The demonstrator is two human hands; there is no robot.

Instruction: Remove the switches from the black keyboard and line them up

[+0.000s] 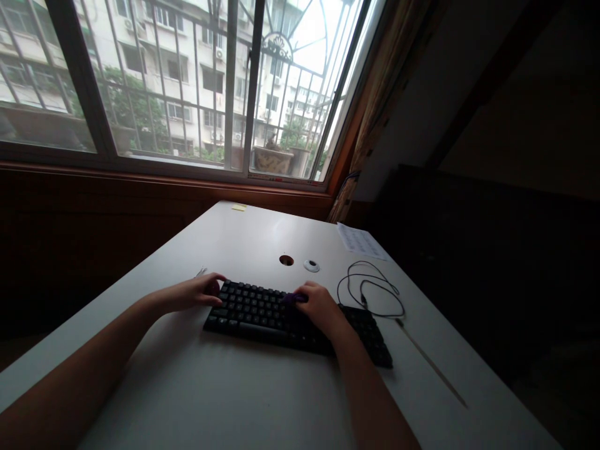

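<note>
Keyboard [262, 304] lies aslant on the white surface [225, 400], black keys up, long side toward the person. Right hand [319, 306] over its right-of-middle part, fingers drawn narrow on a bunched purple cloth [292, 298], which touches the keys. Left hand [205, 292] at the left end, thumb and fingers part wide about the edge; a small dark red thing [214, 288] sits between them, too dim to name. Cannot tell whether that hand grips the keyboard or only rests against it.

On handling, my judgement: the left hand serves best as a brace, firm against the end so the board does not slide. Cloth pressure should be light and even, short strokes along a row, since a loose fold could catch under a key edge. The right forearm crosses the near edge; better raised a little, clear of the keys.

Containers: beyond the window, a patterned planter [273, 160] with a small plant [271, 142] rising from it; a plainer pot [299, 162] just beside, contents not clear. Round hole [286, 260] in the surface past the keyboard, inside too dark to read; pale ring [312, 266] lies near it, apart.
</note>
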